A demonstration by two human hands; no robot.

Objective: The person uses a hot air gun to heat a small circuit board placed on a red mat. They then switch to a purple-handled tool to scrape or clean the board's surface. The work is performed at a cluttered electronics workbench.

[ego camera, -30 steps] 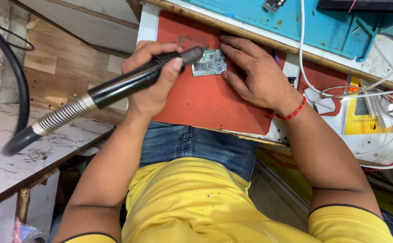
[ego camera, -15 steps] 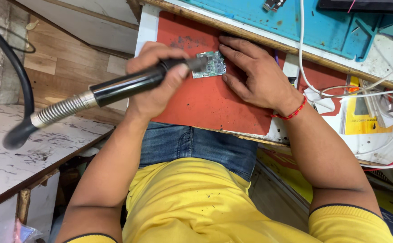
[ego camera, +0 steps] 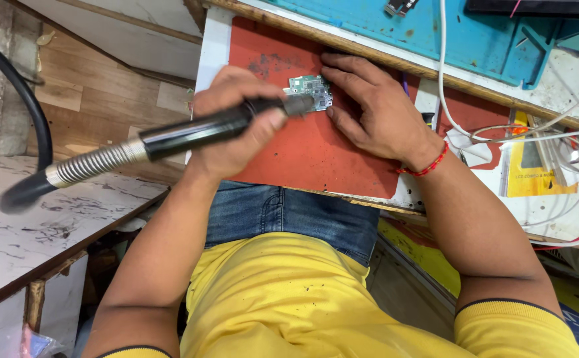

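**Head view: handpiece tip on a small circuit board, other hand pinning it**

Head camera looks straight down on my two hands over a red mat point(ego camera: 316, 152); the mat lies on a white bench top point(ego camera: 211, 40), its left side along the bench's left edge and its near side close to the edge above my lap. My left hand point(ego camera: 236, 126) is clenched around a black pen-shaped handpiece point(ego camera: 196, 132); a ribbed metal sleeve point(ego camera: 94, 162) and a black hose point(ego camera: 24, 113) trail off it to the left, past the bench edge. The handpiece's grey tip rests on a small green circuit board point(ego camera: 311, 89), which lies flat on the mat toward its far edge. My right hand point(ego camera: 376, 113) is spread flat, not gripping; its fingers point(ego camera: 342, 66) press on the mat and touch the board's right side; a red thread bracelet point(ego camera: 425, 166) circles that wrist.

Beyond the mat's far edge runs a wooden strip, then a blue-green mat point(ego camera: 475, 33); white cables point(ego camera: 495, 126) loop across the bench's right part; a flat yellow rectangular packet point(ego camera: 535, 166) with dark print lies near the right edge, partly under the cables. Left of the bench stands a marbled white tabletop point(ego camera: 37, 225).
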